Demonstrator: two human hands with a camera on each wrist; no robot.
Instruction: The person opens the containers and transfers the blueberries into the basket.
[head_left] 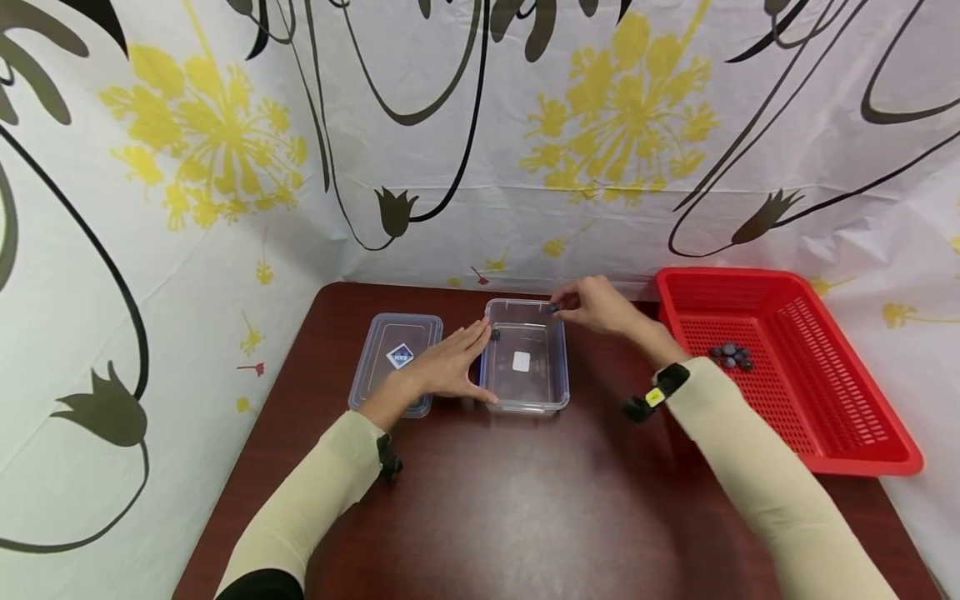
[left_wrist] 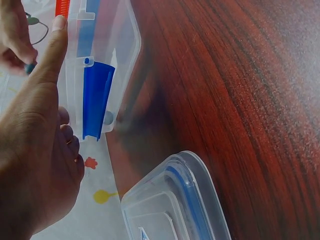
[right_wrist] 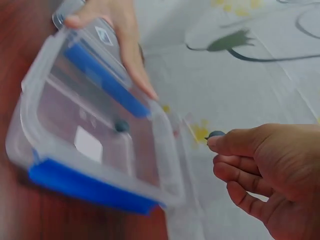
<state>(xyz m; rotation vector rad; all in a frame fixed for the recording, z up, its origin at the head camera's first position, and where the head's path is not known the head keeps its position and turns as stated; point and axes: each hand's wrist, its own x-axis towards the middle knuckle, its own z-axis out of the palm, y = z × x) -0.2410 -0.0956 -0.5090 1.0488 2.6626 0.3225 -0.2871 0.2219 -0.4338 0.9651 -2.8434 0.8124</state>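
A clear plastic container (head_left: 525, 383) with blue side clips stands on the table, a white label on its floor. One blueberry (right_wrist: 121, 125) lies inside, toward the left side. My left hand (head_left: 448, 363) rests along the container's left rim, fingers straight and thumb spread toward the near corner. Over the far right corner, my right hand (head_left: 596, 307) pinches another blueberry (right_wrist: 216, 134) between thumb and fingertip. In the right wrist view this berry is held above the rim level, outside the container's outline.
The clear lid (head_left: 375, 367) with a blue seal lies left of the container. At the right, a red plastic basket (head_left: 780, 400) holds a small cluster of blueberries (head_left: 730, 355). A patterned cloth (head_left: 450, 150) hangs behind the dark wooden table (head_left: 525, 500).
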